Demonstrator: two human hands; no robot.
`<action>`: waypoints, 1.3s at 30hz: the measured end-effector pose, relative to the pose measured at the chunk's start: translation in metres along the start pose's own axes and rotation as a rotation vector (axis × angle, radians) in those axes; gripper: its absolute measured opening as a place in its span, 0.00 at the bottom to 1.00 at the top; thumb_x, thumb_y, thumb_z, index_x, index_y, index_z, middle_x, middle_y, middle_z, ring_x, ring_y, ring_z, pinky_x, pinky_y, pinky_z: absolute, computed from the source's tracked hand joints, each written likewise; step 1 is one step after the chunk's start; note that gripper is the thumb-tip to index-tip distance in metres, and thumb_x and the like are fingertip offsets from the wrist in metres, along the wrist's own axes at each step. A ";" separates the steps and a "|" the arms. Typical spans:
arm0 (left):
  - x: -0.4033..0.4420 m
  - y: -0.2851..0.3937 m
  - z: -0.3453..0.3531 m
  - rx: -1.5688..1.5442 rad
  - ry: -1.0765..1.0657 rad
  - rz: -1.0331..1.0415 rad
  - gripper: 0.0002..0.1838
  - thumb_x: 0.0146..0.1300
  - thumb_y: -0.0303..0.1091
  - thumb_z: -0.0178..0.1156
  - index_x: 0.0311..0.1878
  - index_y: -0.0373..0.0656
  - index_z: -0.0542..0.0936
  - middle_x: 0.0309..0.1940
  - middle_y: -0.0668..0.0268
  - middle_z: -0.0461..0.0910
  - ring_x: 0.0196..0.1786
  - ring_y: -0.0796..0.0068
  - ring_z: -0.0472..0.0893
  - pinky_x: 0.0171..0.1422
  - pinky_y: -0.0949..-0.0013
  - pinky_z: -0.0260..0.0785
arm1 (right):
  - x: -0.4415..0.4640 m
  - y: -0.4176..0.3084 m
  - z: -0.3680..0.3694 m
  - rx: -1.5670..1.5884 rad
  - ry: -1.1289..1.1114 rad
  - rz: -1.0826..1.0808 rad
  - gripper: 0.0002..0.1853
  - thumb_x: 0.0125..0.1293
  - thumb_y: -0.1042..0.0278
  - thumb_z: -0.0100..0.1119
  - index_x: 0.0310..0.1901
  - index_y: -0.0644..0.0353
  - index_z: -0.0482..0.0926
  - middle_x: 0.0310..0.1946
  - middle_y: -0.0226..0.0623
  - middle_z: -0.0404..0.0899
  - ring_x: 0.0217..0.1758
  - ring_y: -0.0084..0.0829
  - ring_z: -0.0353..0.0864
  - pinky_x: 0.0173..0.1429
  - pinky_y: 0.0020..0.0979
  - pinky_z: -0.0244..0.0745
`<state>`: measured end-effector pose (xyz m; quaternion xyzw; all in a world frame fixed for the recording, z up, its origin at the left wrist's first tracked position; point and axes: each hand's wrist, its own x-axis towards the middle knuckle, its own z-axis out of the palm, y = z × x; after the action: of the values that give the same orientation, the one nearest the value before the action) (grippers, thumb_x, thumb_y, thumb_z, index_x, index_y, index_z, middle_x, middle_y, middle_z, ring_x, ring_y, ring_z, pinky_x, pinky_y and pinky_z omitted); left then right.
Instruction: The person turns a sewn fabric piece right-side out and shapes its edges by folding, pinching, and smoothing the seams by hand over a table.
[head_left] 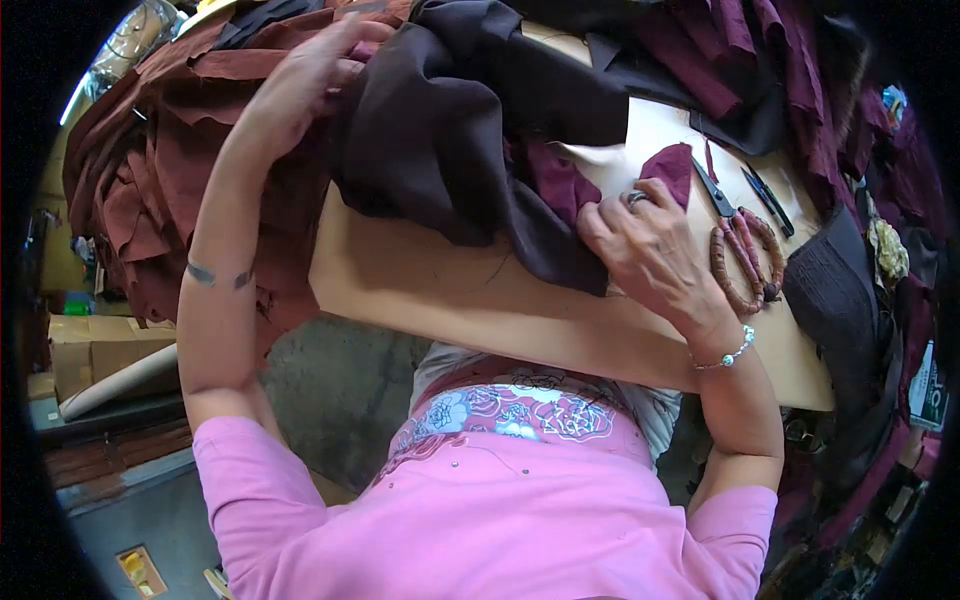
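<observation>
Dark brown-black cloth (430, 130) lies bunched over a tan board (450, 290). At its upper left edge is my left hand (300, 85), blurred, with its fingertips by the cloth and a bit of pink-red fabric; what it grips cannot be made out. My right hand (650, 240) is closed, fingers bent, on maroon cloth (668, 172) that sticks up above the knuckles. More maroon lining shows between the dark folds to its left. Scissors (740, 235) with wrapped handles lie right of my right hand, blades pointing up and left.
Rust-brown cloth (150, 190) is heaped at the left. A dark slim tool (770, 200) lies beyond the scissors. Maroon and dark fabrics (800, 80) hang along the right edge. A cardboard box (110, 345) and a pale roll (120, 382) stand at lower left.
</observation>
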<state>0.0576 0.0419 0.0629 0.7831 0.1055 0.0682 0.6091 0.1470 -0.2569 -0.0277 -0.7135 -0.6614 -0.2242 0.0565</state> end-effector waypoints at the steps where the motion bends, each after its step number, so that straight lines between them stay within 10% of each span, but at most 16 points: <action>1: 0.005 0.004 0.015 0.215 0.136 -0.046 0.18 0.63 0.43 0.45 0.44 0.38 0.73 0.37 0.62 0.77 0.39 0.71 0.77 0.43 0.67 0.67 | 0.000 -0.004 0.003 0.000 0.022 -0.020 0.04 0.49 0.72 0.48 0.28 0.60 0.70 0.20 0.33 0.70 0.23 0.27 0.73 0.43 0.31 0.66; 5: 0.005 0.009 0.046 1.429 0.162 0.488 0.16 0.56 0.39 0.49 0.41 0.37 0.72 0.37 0.52 0.73 0.42 0.55 0.73 0.45 0.61 0.65 | 0.000 -0.011 0.003 -0.020 0.007 -0.041 0.04 0.49 0.71 0.48 0.28 0.60 0.70 0.19 0.32 0.70 0.22 0.26 0.72 0.42 0.30 0.66; 12: 0.023 0.000 0.057 1.218 -0.276 0.260 0.15 0.56 0.34 0.52 0.46 0.37 0.71 0.37 0.49 0.74 0.43 0.56 0.74 0.49 0.62 0.64 | -0.002 -0.013 0.007 0.023 -0.006 -0.041 0.05 0.49 0.71 0.48 0.28 0.60 0.70 0.19 0.32 0.69 0.22 0.26 0.72 0.39 0.29 0.65; 13: 0.025 0.002 0.058 1.022 -0.333 -0.012 0.13 0.57 0.34 0.52 0.42 0.37 0.74 0.39 0.55 0.76 0.42 0.64 0.76 0.49 0.65 0.65 | -0.002 -0.013 0.008 0.026 -0.010 -0.038 0.05 0.49 0.71 0.48 0.28 0.60 0.70 0.19 0.32 0.69 0.22 0.26 0.72 0.39 0.29 0.65; 18: 0.014 0.013 0.024 -0.483 0.185 -0.001 0.11 0.62 0.31 0.44 0.42 0.38 0.73 0.38 0.61 0.77 0.40 0.69 0.77 0.47 0.67 0.68 | -0.002 -0.011 0.002 0.039 0.033 0.006 0.05 0.49 0.70 0.48 0.29 0.59 0.70 0.20 0.31 0.69 0.23 0.27 0.72 0.38 0.28 0.65; 23: 0.019 -0.014 -0.028 -0.772 0.041 0.165 0.16 0.61 0.37 0.49 0.47 0.35 0.70 0.41 0.61 0.76 0.43 0.70 0.76 0.46 0.71 0.70 | 0.008 0.009 -0.013 0.037 0.144 0.141 0.05 0.50 0.70 0.48 0.30 0.56 0.70 0.21 0.30 0.69 0.24 0.28 0.72 0.36 0.29 0.65; 26: 0.009 -0.054 -0.012 -0.240 0.148 0.395 0.15 0.62 0.32 0.46 0.49 0.35 0.68 0.45 0.57 0.74 0.48 0.68 0.74 0.53 0.69 0.67 | 0.002 0.019 -0.006 0.026 0.111 0.169 0.04 0.50 0.71 0.49 0.30 0.55 0.70 0.21 0.31 0.69 0.25 0.29 0.73 0.38 0.30 0.65; 27: -0.002 -0.037 0.014 -0.688 -0.033 0.261 0.15 0.60 0.25 0.44 0.51 0.35 0.67 0.48 0.58 0.72 0.50 0.70 0.73 0.54 0.70 0.66 | -0.001 0.021 -0.002 0.026 0.084 0.173 0.04 0.49 0.71 0.49 0.30 0.55 0.69 0.22 0.31 0.70 0.26 0.29 0.73 0.39 0.30 0.65; 30: -0.004 -0.031 0.020 -0.381 0.286 0.089 0.15 0.58 0.20 0.41 0.48 0.36 0.70 0.51 0.59 0.69 0.51 0.71 0.72 0.56 0.70 0.65 | -0.006 0.021 0.005 0.025 0.046 0.171 0.05 0.49 0.71 0.49 0.31 0.56 0.70 0.22 0.32 0.70 0.27 0.29 0.73 0.41 0.31 0.65; 34: -0.020 -0.017 0.023 0.952 0.295 0.619 0.19 0.50 0.18 0.43 0.46 0.40 0.74 0.51 0.61 0.68 0.50 0.64 0.71 0.59 0.67 0.60 | -0.001 0.014 0.001 0.011 0.058 0.112 0.07 0.49 0.71 0.48 0.32 0.57 0.71 0.23 0.33 0.71 0.28 0.30 0.74 0.42 0.32 0.66; 39: -0.034 0.027 0.033 1.005 0.457 1.026 0.17 0.47 0.24 0.48 0.42 0.42 0.77 0.43 0.61 0.74 0.47 0.61 0.71 0.57 0.65 0.60 | 0.006 -0.006 -0.001 -0.004 0.058 -0.012 0.09 0.49 0.69 0.48 0.33 0.60 0.72 0.24 0.34 0.72 0.27 0.28 0.73 0.44 0.31 0.65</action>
<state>0.0347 -0.0039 0.0813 0.8840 -0.1303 0.4478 0.0334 0.1410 -0.2514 -0.0253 -0.7028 -0.6634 -0.2463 0.0727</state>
